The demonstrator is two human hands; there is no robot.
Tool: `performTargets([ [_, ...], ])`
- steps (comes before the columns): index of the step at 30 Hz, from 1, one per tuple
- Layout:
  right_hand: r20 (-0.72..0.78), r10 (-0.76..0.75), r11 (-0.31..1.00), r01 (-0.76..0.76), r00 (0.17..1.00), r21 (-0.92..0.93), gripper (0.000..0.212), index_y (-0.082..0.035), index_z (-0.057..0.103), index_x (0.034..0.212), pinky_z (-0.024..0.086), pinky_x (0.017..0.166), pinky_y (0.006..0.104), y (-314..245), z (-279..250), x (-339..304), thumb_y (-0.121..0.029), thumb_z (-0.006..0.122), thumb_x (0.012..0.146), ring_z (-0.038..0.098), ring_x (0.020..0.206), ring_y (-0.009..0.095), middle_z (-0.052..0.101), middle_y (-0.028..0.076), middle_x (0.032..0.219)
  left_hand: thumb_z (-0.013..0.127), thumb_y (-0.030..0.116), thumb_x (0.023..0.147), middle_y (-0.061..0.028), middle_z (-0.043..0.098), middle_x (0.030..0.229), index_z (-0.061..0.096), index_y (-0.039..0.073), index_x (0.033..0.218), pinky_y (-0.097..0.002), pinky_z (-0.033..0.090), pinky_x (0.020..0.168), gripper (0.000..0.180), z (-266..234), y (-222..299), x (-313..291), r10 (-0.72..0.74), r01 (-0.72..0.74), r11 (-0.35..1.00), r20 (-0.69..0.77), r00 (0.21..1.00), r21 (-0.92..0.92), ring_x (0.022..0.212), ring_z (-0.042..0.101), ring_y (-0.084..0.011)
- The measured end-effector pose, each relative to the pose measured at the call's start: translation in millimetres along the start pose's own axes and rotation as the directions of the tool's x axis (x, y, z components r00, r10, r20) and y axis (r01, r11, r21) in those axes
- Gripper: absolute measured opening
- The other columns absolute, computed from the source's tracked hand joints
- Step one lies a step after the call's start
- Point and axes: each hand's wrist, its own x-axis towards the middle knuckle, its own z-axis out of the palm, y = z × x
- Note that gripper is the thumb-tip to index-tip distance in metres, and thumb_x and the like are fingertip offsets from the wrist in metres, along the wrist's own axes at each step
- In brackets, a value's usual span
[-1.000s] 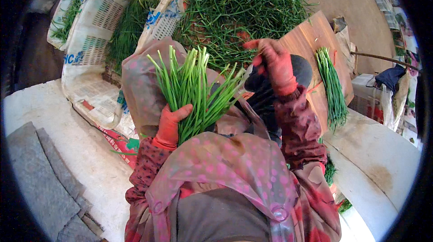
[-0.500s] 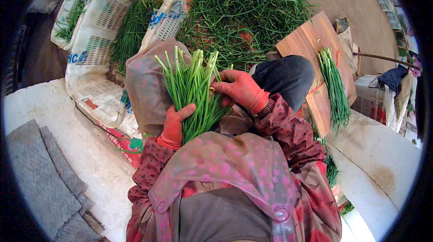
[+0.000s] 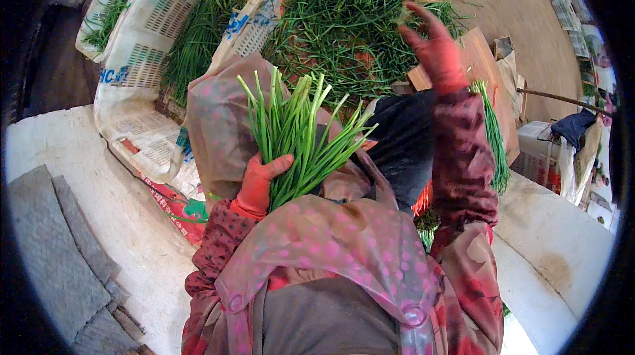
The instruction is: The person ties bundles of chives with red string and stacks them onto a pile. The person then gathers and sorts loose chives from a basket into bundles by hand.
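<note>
My left hand (image 3: pixel 262 183), in an orange-red glove, is closed around a bunch of green chives (image 3: pixel 291 150) above my lap. The pale cut ends fan out upward, and several stalks lean to the right. My right hand (image 3: pixel 433 47), gloved the same way, is raised over the right edge of a loose heap of chives (image 3: pixel 357 4). Its fingers are spread, slightly blurred. A thin pale wisp shows by the fingertips; whether it touches them I cannot tell.
At the left a white plastic basket (image 3: pixel 142 84) holds more chives. A tied bunch (image 3: pixel 497 146) lies on a wooden board (image 3: pixel 477 47) at the right, partly behind my right arm. Grey folded sheets (image 3: pixel 56 256) lie at lower left. A thin rod (image 3: pixel 562 94) sticks out at right.
My right hand has left the bunch, moving up and to the right, and its fingers have opened. The stalks have spread toward the right. My left hand keeps its hold.
</note>
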Motion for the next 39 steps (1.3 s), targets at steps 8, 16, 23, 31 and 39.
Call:
performTargets([
  [8,0.59,0.294,0.913,-0.404,0.752,0.061,0.037,-0.008,0.062,0.104,0.046,0.092,0.0365,-96.7,74.2,-77.8,-0.028,0.075,0.076,0.059,0.109,0.027,0.059,0.013,0.123,0.057,0.025,0.093,-0.0088,0.063,0.108,0.055,-0.001,0.121,-0.0326,0.051,0.084,0.039,-8.2,-1.9,2.1,-0.022,0.012,0.982,-0.051,0.998,-0.189,0.092,0.063,-0.0182],
  [16,0.304,-0.092,0.996,0.094,0.948,0.009,0.03,-0.008,0.067,0.1,0.047,0.09,0.0421,-96.3,68.7,-79.3,-0.025,0.071,0.076,0.057,0.107,0.037,0.057,0.018,0.123,0.057,0.027,0.093,-0.0077,0.063,0.11,0.054,-0.001,0.123,-0.0309,0.05,0.084,0.04,-3.9,-3.2,3.2,0.027,-0.034,0.992,-0.059,0.998,-0.121,0.094,0.062,-0.0175],
  [23,0.623,0.173,0.858,-0.427,0.763,0.285,0.034,-0.004,0.068,0.093,0.049,0.083,0.0442,-88.1,88.6,-101.1,-0.035,0.064,0.079,0.061,0.093,0.037,0.064,0.021,0.1,0.055,0.027,0.094,-0.0082,0.063,0.108,0.055,-0.002,0.12,-0.0312,0.05,0.085,0.039,-6.0,-1.2,5.3,-0.074,0.074,0.987,0.008,0.997,-0.144,0.094,0.062,-0.0174],
  [31,0.338,0.104,0.995,-0.097,0.935,-0.037,0.026,-0.002,0.065,0.083,0.049,0.079,0.0464,-76.9,99.1,-128.5,-0.027,0.059,0.075,0.061,0.086,0.037,0.063,0.019,0.088,0.058,0.017,0.091,-0.0081,0.063,0.104,0.055,-0.004,0.118,-0.0306,0.049,0.084,0.034,-7.1,-3.0,5.2,-0.011,0.008,0.997,-0.039,0.999,-0.08,0.093,0.062,-0.0167],
  [39,-0.126,0.229,0.935,-0.254,0.965,-0.248,0.018,-0.007,0.064,0.084,0.05,0.07,0.0466,9.2,74.9,-64.2,-0.025,0.06,0.08,0.061,0.077,0.038,0.064,0.017,0.083,0.064,0.008,0.084,-0.0072,0.061,0.109,0.051,-0.001,0.123,-0.0295,0.048,0.086,0.041,-6.7,-3.3,1.3,0.106,-0.089,0.973,-0.067,0.992,0.213,0.095,0.059,-0.0155],
])
